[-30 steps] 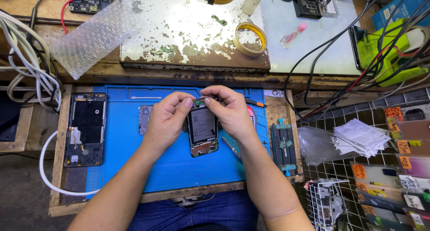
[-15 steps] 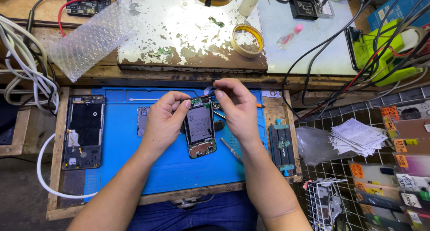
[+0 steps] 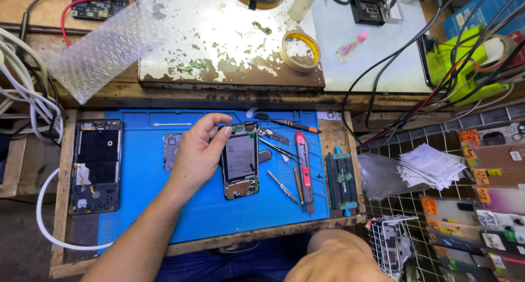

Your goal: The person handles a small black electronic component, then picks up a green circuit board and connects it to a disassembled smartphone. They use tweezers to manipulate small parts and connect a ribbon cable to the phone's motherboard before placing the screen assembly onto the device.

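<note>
Blue mat (image 3: 164, 205), 1 hand left on the phone (image 3: 240, 160).
Your right hand (image 3: 333, 263) has pulled back, fingers curled, holding nothing visible; your left hand (image 3: 199, 151) steadies the phone, fingertips pinching its top edge.

I saw worn wooden bench (image 3: 65, 99) under bright even light. Paint-flaked board (image 3: 219, 47) lay along back edge. Wire-grid shelf (image 3: 399, 205) stood at right. Dark floor (image 3: 19, 244) showed at lower left beyond bench edge.

Left hand on opened phone, blue mat.
Left hand (image 3: 199, 151) grips opened phone (image 3: 240, 162) at its left edge; right hand (image 3: 333, 260) low near frame bottom, apart; tweezers (image 3: 279, 149) beside phone.
</note>
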